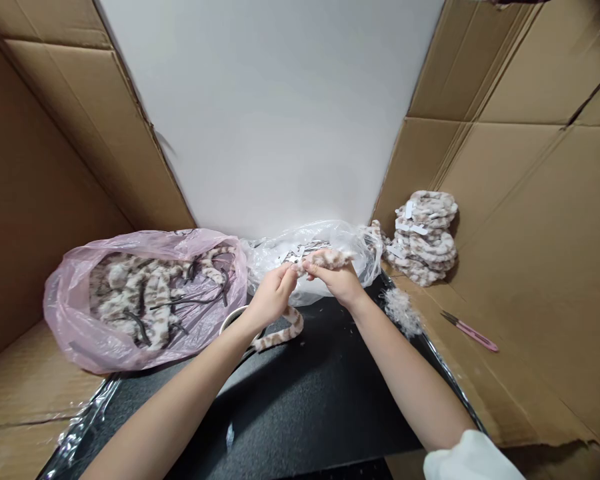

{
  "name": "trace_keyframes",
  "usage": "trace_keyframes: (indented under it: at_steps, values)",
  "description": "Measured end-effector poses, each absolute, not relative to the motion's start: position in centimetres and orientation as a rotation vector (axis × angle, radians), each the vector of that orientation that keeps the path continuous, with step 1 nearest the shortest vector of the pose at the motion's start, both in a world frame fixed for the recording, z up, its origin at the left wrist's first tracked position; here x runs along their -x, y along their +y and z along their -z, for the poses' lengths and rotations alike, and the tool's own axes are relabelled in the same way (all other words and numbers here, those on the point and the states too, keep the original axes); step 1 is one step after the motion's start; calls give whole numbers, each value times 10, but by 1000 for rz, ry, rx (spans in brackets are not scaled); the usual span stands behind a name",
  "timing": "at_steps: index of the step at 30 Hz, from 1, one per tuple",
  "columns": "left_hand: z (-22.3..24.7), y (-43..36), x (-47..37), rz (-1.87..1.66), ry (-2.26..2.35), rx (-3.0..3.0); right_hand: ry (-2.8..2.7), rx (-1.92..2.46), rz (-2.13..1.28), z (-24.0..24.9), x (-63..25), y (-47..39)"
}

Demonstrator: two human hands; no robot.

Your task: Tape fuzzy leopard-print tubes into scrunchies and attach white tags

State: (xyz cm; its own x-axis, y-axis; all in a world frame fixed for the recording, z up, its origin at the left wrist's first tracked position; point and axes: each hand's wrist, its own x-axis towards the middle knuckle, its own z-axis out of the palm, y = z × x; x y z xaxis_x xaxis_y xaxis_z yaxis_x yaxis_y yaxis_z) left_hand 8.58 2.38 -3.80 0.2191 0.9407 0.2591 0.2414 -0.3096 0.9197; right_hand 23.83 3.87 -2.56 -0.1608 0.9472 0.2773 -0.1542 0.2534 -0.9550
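Note:
My left hand (274, 291) and my right hand (341, 283) are close together above the far part of the black table. Between their thumbs and fingers they pinch a fluffy white-and-brown spotted plush strip (333, 259). Below my left hand lies a curved length of the same spotted plush (286, 335); I cannot tell whether it joins the held strip. A white band (229, 319) shows partly behind my left wrist. Just behind my hands is a clear plastic bag (323, 233) with white tags and dark strips in it.
A pink plastic bag (67, 337) at the left holds spotted plush pieces and black cords. Tagged plush loops are stacked (425, 237) at the right. Pink-handled snips (473, 333) and a fluff clump (401, 311) lie near there. Cardboard walls (535, 220) flank the black table (305, 400).

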Motion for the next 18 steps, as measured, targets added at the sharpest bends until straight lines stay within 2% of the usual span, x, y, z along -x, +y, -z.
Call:
trace_keyframes:
  at_steps: [8,18]
  values:
    - [38,20,-87,-1070,1084,-1782,-1492,768,-1282,23,-245,38]
    - [40,23,-83,-1056,991,-1730,-1490,969,-1258,25,-242,34]
